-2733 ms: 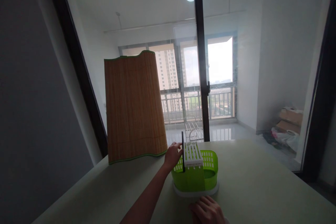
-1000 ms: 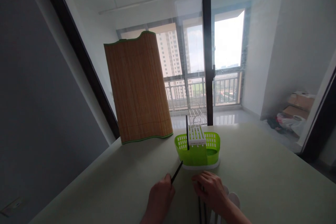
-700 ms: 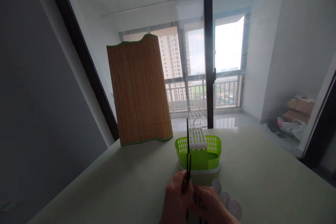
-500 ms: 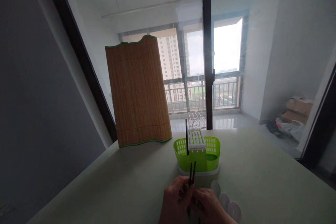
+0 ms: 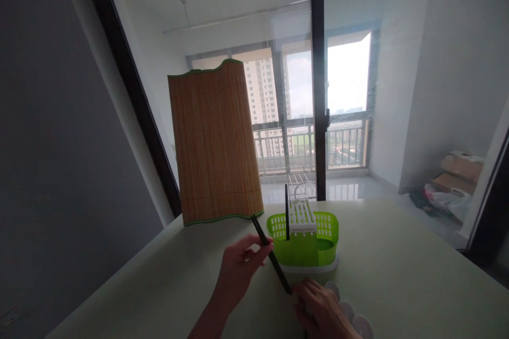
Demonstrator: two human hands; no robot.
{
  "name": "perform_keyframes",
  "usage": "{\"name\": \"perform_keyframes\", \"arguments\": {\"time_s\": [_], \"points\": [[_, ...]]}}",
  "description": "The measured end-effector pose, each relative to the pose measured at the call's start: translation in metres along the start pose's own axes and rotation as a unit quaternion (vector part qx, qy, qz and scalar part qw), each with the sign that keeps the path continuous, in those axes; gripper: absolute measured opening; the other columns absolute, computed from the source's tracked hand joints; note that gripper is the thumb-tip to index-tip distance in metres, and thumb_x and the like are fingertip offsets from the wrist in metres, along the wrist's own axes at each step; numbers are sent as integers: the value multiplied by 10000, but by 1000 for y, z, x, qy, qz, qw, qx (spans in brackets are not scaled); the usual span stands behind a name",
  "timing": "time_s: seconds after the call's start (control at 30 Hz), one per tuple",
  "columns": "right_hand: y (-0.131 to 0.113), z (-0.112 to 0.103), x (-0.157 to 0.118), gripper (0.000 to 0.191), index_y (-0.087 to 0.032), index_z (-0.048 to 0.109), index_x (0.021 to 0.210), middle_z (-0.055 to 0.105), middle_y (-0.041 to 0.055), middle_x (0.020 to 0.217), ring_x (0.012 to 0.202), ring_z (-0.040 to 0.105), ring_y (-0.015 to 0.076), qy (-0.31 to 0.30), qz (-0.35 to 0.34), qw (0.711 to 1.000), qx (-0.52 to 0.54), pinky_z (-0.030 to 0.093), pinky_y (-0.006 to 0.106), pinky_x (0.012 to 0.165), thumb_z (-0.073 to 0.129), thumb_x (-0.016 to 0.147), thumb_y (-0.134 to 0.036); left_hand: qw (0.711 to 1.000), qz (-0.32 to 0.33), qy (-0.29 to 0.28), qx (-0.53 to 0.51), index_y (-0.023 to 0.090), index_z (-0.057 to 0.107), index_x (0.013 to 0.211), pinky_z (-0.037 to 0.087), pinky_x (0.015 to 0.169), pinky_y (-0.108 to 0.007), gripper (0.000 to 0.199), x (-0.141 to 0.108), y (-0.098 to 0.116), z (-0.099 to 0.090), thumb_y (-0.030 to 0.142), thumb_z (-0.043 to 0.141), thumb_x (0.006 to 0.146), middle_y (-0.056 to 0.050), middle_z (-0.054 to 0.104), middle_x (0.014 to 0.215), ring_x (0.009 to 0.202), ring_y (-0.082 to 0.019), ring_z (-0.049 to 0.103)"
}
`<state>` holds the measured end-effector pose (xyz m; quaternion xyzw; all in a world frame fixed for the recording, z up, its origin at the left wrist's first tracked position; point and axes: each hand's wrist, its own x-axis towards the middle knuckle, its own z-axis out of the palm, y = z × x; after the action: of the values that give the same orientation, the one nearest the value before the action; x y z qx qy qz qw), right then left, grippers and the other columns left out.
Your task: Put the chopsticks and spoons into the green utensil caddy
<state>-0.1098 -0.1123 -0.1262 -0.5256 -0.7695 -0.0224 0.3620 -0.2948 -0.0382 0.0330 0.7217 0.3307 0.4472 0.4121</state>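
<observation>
Table (image 5: 397, 259) had one brown mat (image 5: 214, 143) standing, one green basket (image 5: 296, 251) to its right. Left hand (image 5: 240, 259) was pinched on two black chopsticks (image 5: 279, 271) near their upper end, front-left of the basket, lower end at the right hand (image 5: 318, 304); couldn't tell if that one was closed. Three pale spoon heads (image 5: 347, 310) showed just right of it.

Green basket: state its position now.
In the head view, the green basket stands on the table just right of centre, beyond the right hand and right of the left hand.
</observation>
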Motion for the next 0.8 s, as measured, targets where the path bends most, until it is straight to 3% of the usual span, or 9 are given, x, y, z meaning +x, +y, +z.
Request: {"name": "perform_keyframes", "arguments": {"time_s": [0.1, 0.2, 0.37, 0.53, 0.67, 0.8], "points": [[5, -5, 1, 101, -219, 551, 889, 636, 18, 771, 715, 591, 171, 50, -28, 996, -62, 373, 271, 588, 474, 871, -156, 994, 63, 84, -9, 185, 745, 863, 533, 561, -214, 264, 37, 27, -19, 404, 726, 717, -25, 737, 837, 622, -117, 617], [9, -3, 1, 111, -214, 545, 809, 604, 9, 707, 675, 558, 163, 74, -67, 990, -98, 348, 270, 558, 482, 861, -139, 989, 97, 106, 18, 182, 750, 910, 546, 631, -243, 296, 80, 30, -18, 408, 711, 724, -40, 749, 881, 721, -151, 656], [14, 3, 4, 122, -214, 543, 769, 585, -2, 652, 637, 536, 151, 119, -104, 980, -125, 352, 259, 537, 494, 844, -131, 990, 60, 7, 124, 155, 757, 928, 536, 676, -283, 306, 137, -20, 15, 372, 662, 733, -74, 759, 863, 785, -202, 680], [21, 10, 8, 154, -220, 562, 741, 567, -15, 590, 584, 533, 139, 173, -128, 966, -145, 325, 246, 482, 496, 809, -99, 990, 25, -32, 134, 151, 763, 862, 540, 629, -291, 275, 157, -71, 41, 355, 688, 694, -69, 761, 790, 753, -219, 697], [22, 13, 10, 170, -226, 557, 707, 553, -23, 557, 548, 527, 133, 199, -136, 957, -162, 292, 249, 451, 490, 802, -103, 991, -4, -51, 122, 130, 751, 875, 553, 582, -275, 251, 164, -88, 52, 301, 682, 705, -68, 761, 798, 720, -200, 701], [18, 9, 10, 158, -221, 549, 700, 556, -24, 563, 552, 537, 127, 190, -130, 959, -163, 297, 244, 452, 494, 802, -112, 991, -16, -83, 108, 119, 742, 846, 562, 557, -249, 222, 168, -91, 57, 292, 681, 722, -53, 752, 770, 680, -172, 693]]}}
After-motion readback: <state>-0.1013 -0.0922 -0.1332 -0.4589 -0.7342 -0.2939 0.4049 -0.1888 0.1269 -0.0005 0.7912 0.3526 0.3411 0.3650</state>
